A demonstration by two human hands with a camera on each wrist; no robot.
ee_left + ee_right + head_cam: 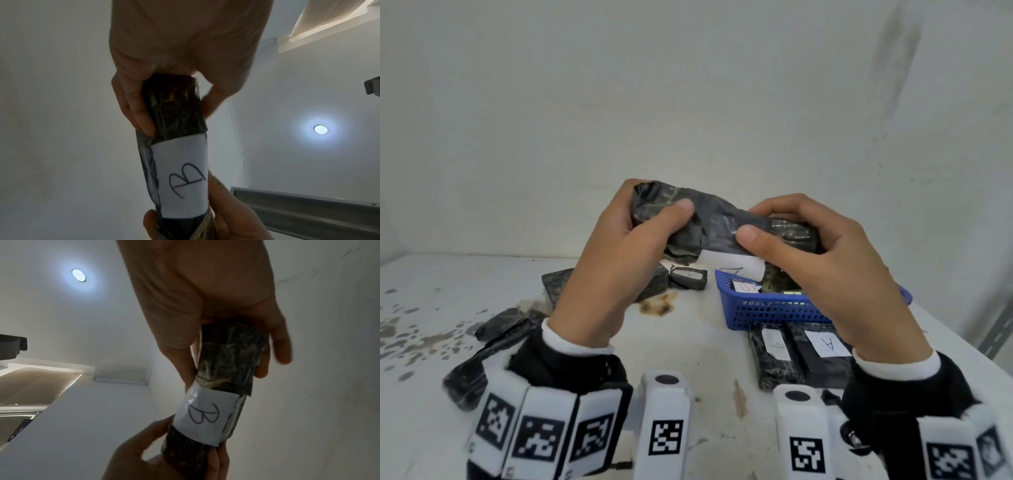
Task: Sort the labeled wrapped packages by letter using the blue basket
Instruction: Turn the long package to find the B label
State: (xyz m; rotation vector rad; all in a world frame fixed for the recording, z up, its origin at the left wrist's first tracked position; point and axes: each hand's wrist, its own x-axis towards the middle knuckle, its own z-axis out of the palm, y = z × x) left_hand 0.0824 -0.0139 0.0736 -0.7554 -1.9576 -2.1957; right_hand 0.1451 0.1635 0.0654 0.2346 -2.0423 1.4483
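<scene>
Both hands hold one long black wrapped package (719, 222) up in the air above the table. My left hand (619, 236) grips its left end and my right hand (801, 240) grips its right end. Its white label (183, 178) faces downward and reads B in both wrist views (205, 417). The blue basket (767, 308) stands on the table below my right hand, with a B-labelled package (744, 286) inside it.
Two black packages lie in front of the basket, one labelled A (825, 346), the other (774, 349) with an unclear letter. More black packages lie behind my left hand (688, 277) and at the left (500, 322). The white table (688, 349) is stained; a wall stands behind.
</scene>
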